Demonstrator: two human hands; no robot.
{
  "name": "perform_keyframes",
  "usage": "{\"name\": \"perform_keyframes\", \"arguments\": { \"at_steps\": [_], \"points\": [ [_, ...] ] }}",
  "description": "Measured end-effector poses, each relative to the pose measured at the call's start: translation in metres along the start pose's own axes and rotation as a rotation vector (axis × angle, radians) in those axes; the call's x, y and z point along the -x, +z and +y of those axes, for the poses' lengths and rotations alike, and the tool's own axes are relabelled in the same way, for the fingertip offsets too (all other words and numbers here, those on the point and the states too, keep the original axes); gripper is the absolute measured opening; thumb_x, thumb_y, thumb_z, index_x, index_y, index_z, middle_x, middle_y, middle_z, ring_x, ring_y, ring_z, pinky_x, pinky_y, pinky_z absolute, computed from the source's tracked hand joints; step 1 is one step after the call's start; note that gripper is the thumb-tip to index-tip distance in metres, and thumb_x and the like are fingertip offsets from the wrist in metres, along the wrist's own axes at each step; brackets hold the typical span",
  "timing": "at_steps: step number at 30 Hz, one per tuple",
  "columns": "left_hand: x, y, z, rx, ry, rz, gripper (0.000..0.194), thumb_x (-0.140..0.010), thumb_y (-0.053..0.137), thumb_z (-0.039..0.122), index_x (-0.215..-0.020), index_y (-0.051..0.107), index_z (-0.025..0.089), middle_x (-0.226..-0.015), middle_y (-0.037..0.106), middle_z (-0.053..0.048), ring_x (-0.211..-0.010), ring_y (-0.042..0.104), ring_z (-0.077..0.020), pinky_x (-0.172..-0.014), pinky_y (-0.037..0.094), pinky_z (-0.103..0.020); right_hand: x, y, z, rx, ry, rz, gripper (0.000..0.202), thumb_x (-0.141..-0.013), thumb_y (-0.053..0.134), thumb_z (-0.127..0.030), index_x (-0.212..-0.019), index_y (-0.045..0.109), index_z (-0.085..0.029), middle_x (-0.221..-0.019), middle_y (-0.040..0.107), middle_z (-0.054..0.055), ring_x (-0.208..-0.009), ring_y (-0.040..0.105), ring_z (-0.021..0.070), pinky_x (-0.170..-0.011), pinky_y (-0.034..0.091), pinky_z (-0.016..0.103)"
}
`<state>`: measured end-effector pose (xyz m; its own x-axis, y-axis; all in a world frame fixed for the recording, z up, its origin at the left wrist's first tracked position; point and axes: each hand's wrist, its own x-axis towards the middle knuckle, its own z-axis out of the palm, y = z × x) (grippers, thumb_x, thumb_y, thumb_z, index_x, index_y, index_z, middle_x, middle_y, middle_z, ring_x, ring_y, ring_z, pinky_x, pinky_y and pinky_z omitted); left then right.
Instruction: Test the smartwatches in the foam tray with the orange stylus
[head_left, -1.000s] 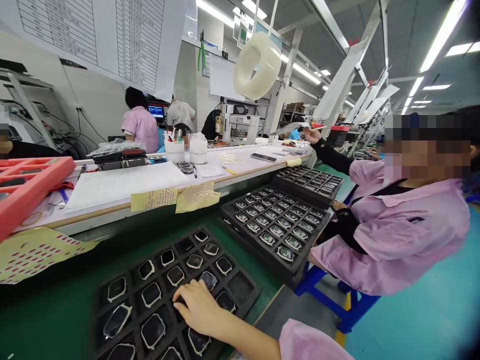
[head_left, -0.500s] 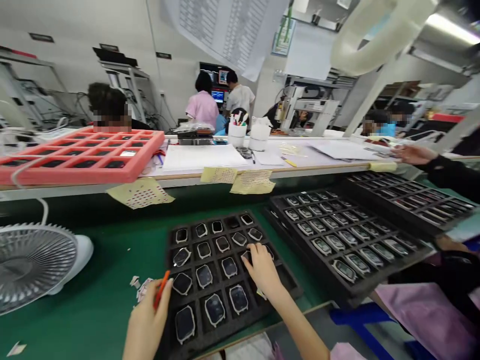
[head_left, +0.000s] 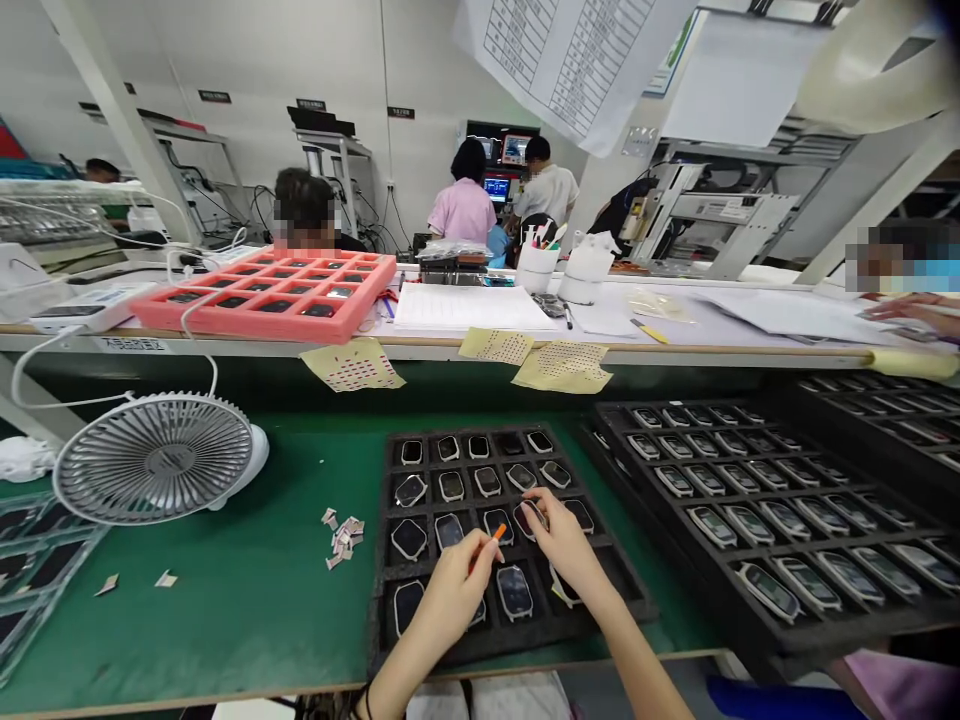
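A black foam tray [head_left: 517, 641] lies in front of me, its pockets holding several square-faced smartwatches [head_left: 514, 591] without straps. My left hand [head_left: 450, 585] is closed around a slim orange tool [head_left: 497, 534]; most of it is hidden, so its exact kind does not show. The tool's tip points toward the watch under my other hand. My right hand [head_left: 564, 540] has its thumb and fingers closed on the edges of one watch [head_left: 527, 519] in the second row from the front. Beneath my right wrist, a watch with a yellow tab [head_left: 566, 590] is partly covered.
Small paper-like scraps [head_left: 344, 540] lie on the green mat [head_left: 300, 620] to the left, near a grey fan [head_left: 169, 458]. Stacked black trays of watches [head_left: 750, 510] stand at right. A red foam tray [head_left: 277, 300] sits on the shelf above. Co-workers are beyond the shelf.
My left hand has moved right with the orange tool, from the tray's left edge to over its middle. My right hand stays at the watch. The view has turned left.
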<state>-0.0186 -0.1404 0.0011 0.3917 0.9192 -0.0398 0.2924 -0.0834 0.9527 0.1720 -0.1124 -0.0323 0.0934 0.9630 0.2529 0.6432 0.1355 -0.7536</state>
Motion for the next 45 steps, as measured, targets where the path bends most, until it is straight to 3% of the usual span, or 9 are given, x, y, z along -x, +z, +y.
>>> {"name": "perform_keyframes", "arguments": {
  "at_steps": [3,5,8,10,13,16,33,45],
  "points": [
    [0.000,-0.002,-0.002,-0.001,0.005,0.004,0.035,-0.091,0.035,0.041,-0.078,0.056,0.016,-0.055,0.037,0.006,-0.052,0.034,-0.0113,-0.052,0.025,-0.022,-0.001,0.001,-0.006,0.037,0.007,-0.052,0.020,-0.084,0.049,-0.036,-0.094,0.058,-0.021,-0.091,0.067,0.009,-0.086,0.063,0.0270,-0.078,0.046,0.039],
    [0.001,-0.004,-0.003,0.001,0.005,0.007,0.035,-0.092,0.035,0.041,-0.079,0.055,0.016,-0.055,0.037,0.006,-0.052,0.034,-0.0112,-0.052,0.025,-0.022,-0.002,0.001,-0.010,-0.045,0.016,-0.080,0.019,-0.084,0.050,-0.036,-0.092,0.060,-0.022,-0.092,0.068,0.009,-0.088,0.063,0.0270,-0.079,0.046,0.039],
    [0.002,-0.005,-0.001,0.024,0.004,-0.010,0.035,-0.092,0.035,0.042,-0.079,0.055,0.016,-0.054,0.036,0.007,-0.051,0.032,-0.0107,-0.050,0.024,-0.022,-0.001,-0.002,-0.020,-0.366,0.125,-0.086,0.023,-0.083,0.054,-0.043,-0.088,0.061,-0.022,-0.074,0.063,0.003,-0.066,0.059,0.0210,-0.060,0.046,0.032],
    [0.002,-0.004,0.003,0.076,0.006,-0.050,0.036,-0.093,0.034,0.042,-0.079,0.055,0.016,-0.053,0.037,0.007,-0.049,0.032,-0.0102,-0.050,0.025,-0.022,0.003,-0.003,-0.030,-0.681,0.247,-0.134,0.028,-0.080,0.059,-0.048,-0.092,0.061,-0.022,-0.069,0.058,0.000,-0.053,0.051,0.0154,-0.046,0.039,0.025],
    [0.002,-0.001,0.013,0.141,0.012,-0.089,0.039,-0.093,0.032,0.043,-0.077,0.055,0.016,-0.051,0.038,0.007,-0.047,0.033,-0.0095,-0.049,0.027,-0.022,0.009,-0.001,-0.050,-1.067,0.333,-0.212,0.029,-0.078,0.066,-0.044,-0.095,0.062,-0.022,-0.073,0.059,0.000,-0.052,0.048,0.0111,-0.043,0.033,0.021],
    [0.003,-0.001,0.019,0.144,0.022,-0.091,0.041,-0.094,0.032,0.043,-0.072,0.055,0.016,-0.048,0.037,0.007,-0.044,0.032,-0.0089,-0.049,0.027,-0.022,0.014,0.002,-0.066,-1.215,0.364,-0.227,0.024,-0.078,0.068,-0.039,-0.093,0.064,-0.021,-0.073,0.059,0.000,-0.053,0.047,0.0089,-0.045,0.033,0.020],
    [0.007,-0.003,0.018,0.192,0.016,-0.060,0.045,-0.091,0.036,0.049,-0.070,0.057,0.015,-0.046,0.035,0.008,-0.042,0.029,-0.0084,-0.046,0.025,-0.022,0.015,0.005,-0.075,-1.276,0.399,-0.161,0.026,-0.077,0.070,-0.038,-0.094,0.063,-0.020,-0.064,0.053,-0.003,-0.052,0.043,0.0098,-0.045,0.033,0.021],
    [0.006,-0.004,0.017,0.179,0.042,-0.041,0.045,-0.091,0.037,0.047,-0.070,0.058,0.014,-0.046,0.035,0.007,-0.043,0.029,-0.0082,-0.046,0.024,-0.022,0.015,0.000,-0.077,-1.244,0.365,-0.217,0.028,-0.080,0.067,-0.036,-0.102,0.064,-0.020,-0.066,0.058,-0.001,-0.053,0.045,0.0090,-0.047,0.035,0.021]
  ]
}}
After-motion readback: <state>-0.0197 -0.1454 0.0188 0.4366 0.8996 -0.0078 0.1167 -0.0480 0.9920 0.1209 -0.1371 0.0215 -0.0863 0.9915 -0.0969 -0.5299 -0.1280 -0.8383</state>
